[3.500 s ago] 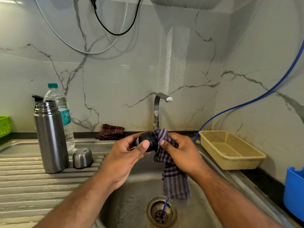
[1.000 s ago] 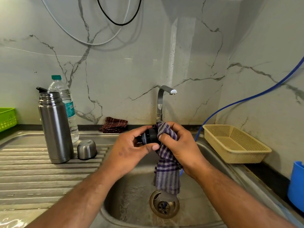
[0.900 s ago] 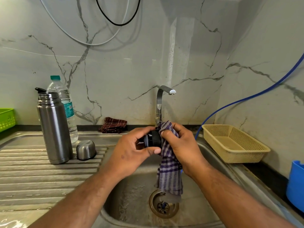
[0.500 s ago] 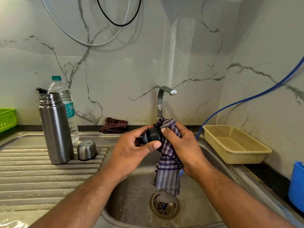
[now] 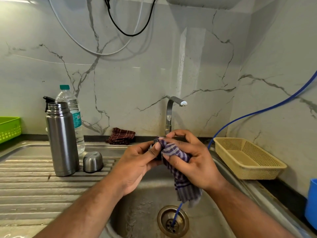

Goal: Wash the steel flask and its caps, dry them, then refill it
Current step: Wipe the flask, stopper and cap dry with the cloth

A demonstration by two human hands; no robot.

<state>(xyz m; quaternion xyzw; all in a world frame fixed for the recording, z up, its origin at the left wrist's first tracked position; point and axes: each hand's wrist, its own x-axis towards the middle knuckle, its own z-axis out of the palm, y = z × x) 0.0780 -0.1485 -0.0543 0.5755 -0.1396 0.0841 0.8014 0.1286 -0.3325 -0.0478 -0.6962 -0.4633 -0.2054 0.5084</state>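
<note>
Here, the black inner cap (image 5: 153, 146) is sitting almost hidden between both hands above the sink basin (image 5: 142, 208). The left hand (image 5: 137, 162) is curling closed around it, thumb pressing on top, while the right hand (image 5: 190, 157) is pinching the purple checked cloth (image 5: 175, 153) over it; the cloth's tail is hanging toward the drain (image 5: 172, 220).

To the left, the steel flask (image 5: 60, 140) is standing upright and uncapped on the ribbed steel drainboard (image 5: 34, 186), with the steel cup cap (image 5: 93, 161) resting upside down just beside it. A clear water bottle (image 5: 73, 114) is standing behind the flask; its label is too small to read.

A maroon cloth (image 5: 121, 136) is lying by the far marble wall (image 5: 137, 74), near the tap (image 5: 171, 115). On the right, a beige basket (image 5: 247, 158) is sitting near the basin edge, and a blue hose (image 5: 257, 112) is running down into the drain. A green basket (image 5: 9, 128) is sitting at the far left edge, a blue container (image 5: 311, 203) at the right edge. The near drainboard is lying bare.
</note>
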